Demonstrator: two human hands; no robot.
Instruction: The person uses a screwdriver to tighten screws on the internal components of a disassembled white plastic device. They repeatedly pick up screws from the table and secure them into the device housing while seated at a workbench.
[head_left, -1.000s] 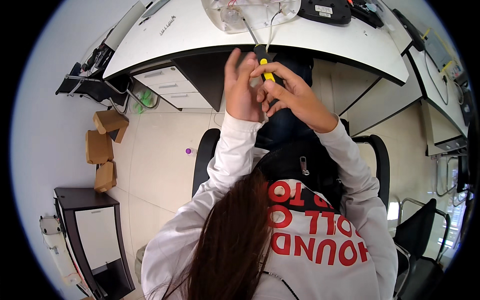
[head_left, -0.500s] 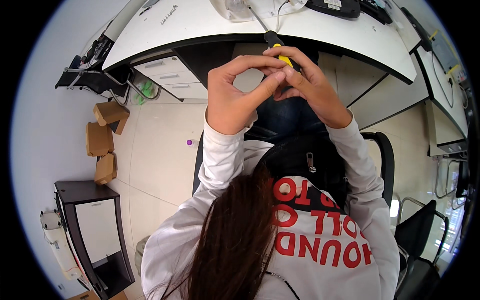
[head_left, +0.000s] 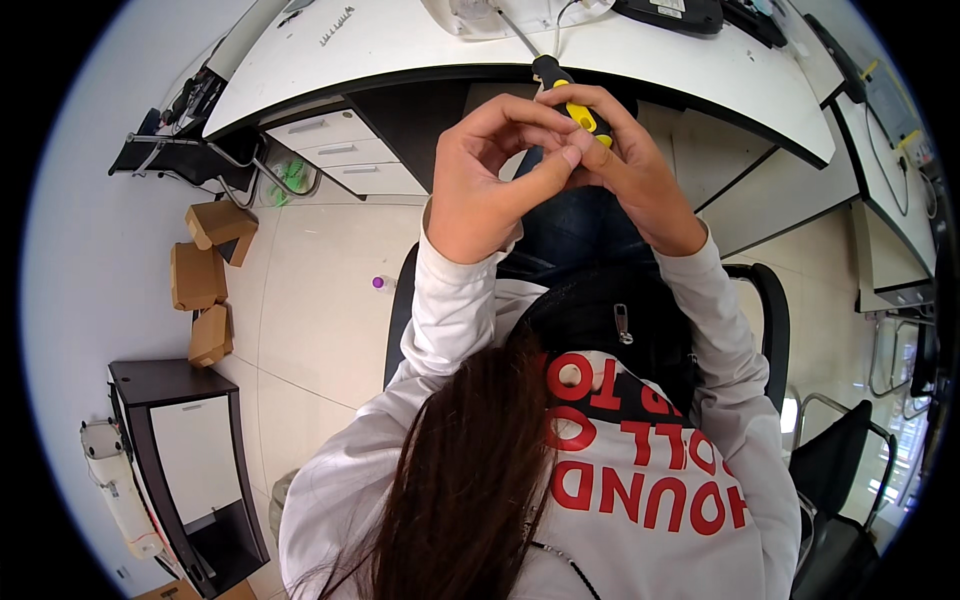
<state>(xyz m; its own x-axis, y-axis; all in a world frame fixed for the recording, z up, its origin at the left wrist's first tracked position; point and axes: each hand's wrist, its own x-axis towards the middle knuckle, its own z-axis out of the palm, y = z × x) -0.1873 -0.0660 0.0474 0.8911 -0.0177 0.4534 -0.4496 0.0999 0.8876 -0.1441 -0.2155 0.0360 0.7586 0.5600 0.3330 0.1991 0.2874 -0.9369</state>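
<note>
A screwdriver (head_left: 578, 112) with a black and yellow handle points away from me, its shaft slanting up and left to a white curved plastic part (head_left: 520, 22) on the table. My right hand (head_left: 638, 165) has its fingers bent around the handle. Opposite it, my left hand (head_left: 490, 175) curves into a ring, thumb and fingertips closed together and meeting the right fingertips by the handle's butt end. Whatever lies between those fingertips is hidden. Both hands are above my lap, just off the table's near edge.
Several small screws (head_left: 338, 27) lie on the white table (head_left: 400, 70). A black device (head_left: 672, 12) sits at the back right, and a thin cable (head_left: 559, 35) runs from the white part. Cardboard boxes (head_left: 200, 275) and a purple-capped bottle (head_left: 381, 283) are on the floor at left.
My left hand has shifted slightly right and its ring has narrowed. More of the screwdriver's yellow handle shows between the hands.
</note>
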